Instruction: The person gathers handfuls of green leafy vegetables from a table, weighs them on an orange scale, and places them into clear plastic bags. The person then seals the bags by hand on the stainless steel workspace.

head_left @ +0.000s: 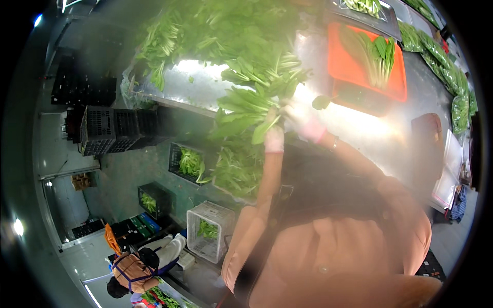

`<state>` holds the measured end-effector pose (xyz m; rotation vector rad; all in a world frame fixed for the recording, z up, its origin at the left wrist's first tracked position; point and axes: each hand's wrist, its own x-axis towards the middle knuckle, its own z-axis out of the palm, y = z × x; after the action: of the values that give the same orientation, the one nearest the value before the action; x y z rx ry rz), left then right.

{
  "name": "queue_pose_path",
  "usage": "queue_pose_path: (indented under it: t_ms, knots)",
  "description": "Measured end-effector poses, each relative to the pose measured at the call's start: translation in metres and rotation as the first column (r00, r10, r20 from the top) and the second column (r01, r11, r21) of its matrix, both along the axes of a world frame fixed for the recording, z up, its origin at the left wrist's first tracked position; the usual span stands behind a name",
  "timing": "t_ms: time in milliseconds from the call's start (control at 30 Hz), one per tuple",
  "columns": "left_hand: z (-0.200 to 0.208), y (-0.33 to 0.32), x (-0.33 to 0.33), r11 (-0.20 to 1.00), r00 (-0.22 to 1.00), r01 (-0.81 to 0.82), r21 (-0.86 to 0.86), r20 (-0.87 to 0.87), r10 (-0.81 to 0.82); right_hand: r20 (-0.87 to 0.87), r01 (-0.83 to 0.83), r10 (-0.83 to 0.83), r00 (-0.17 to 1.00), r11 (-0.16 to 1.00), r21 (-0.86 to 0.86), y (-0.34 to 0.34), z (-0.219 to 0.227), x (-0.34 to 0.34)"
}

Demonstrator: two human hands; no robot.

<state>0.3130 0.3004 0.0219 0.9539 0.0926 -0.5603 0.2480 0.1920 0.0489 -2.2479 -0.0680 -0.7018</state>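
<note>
My left hand (274, 134), in a pale glove with a pink cuff, is closed around the stems of a bunch of leafy greens (241, 107). The leaves fan out to the left, above the table's near edge. Against the stem ends, my right hand (304, 121) meets the left with its fingers closed; glare and haze blur its fingertips. One loose leaf (321, 102) lies on the metal table (372, 131) just right of the right hand. A large heap of the same greens (221, 36) covers the table beyond my hands.
To the right, an orange tray (339, 56) holds several leafy stalks. Bagged greens (446, 66) line the far right. Below left stand a white crate (208, 246), dark crates of greens (174, 159) and stacked black crates (110, 131). Another person (134, 267) is at the lower left.
</note>
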Motion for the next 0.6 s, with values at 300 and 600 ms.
queue_pose_path:
  t_ms: [300,600]
  knots:
    - [-0.009,0.001,0.01,0.997,0.991,0.012,-0.076,-0.132,-0.022,-0.19,0.092,0.026,0.981,0.803,0.589,0.004,-0.011,-0.008]
    - [0.0,0.011,0.021,0.984,0.983,0.046,-0.17,-0.166,-0.074,-0.663,0.175,-0.075,0.744,0.981,0.086,-0.037,0.008,-0.026]
